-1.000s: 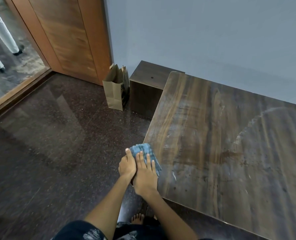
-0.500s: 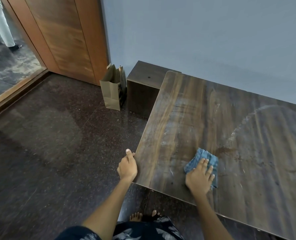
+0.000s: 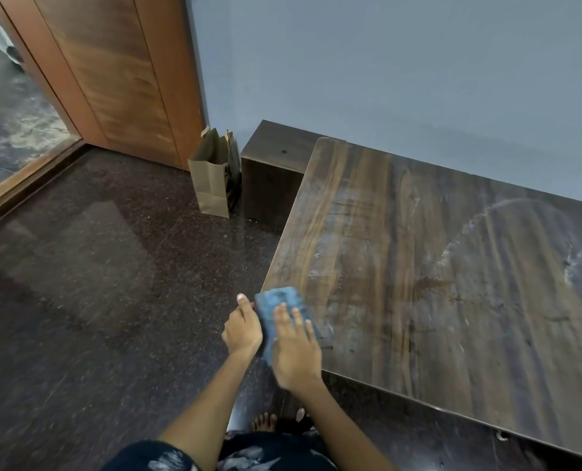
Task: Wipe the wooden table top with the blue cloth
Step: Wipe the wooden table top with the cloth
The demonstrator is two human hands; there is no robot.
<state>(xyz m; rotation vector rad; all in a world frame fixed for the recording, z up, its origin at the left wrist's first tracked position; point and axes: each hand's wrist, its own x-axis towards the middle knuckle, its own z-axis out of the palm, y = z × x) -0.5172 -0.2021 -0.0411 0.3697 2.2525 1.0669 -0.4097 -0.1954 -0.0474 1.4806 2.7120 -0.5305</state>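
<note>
— Where are we with the table [image 3: 436, 283]?

— We have the blue cloth [image 3: 279, 305] at its near left corner, pressed flat under our right hand [image 3: 294, 348], fingers straight. Our left hand [image 3: 243, 329] sits just beside it at the table's edge, thumb up; we cannot tell whether it grips anything.

— How much is left?

— Most of it, we'd judge. Pale curved streaks and a dark stain show further right, and faint smears mark the middle, so we aren't close to done.
</note>
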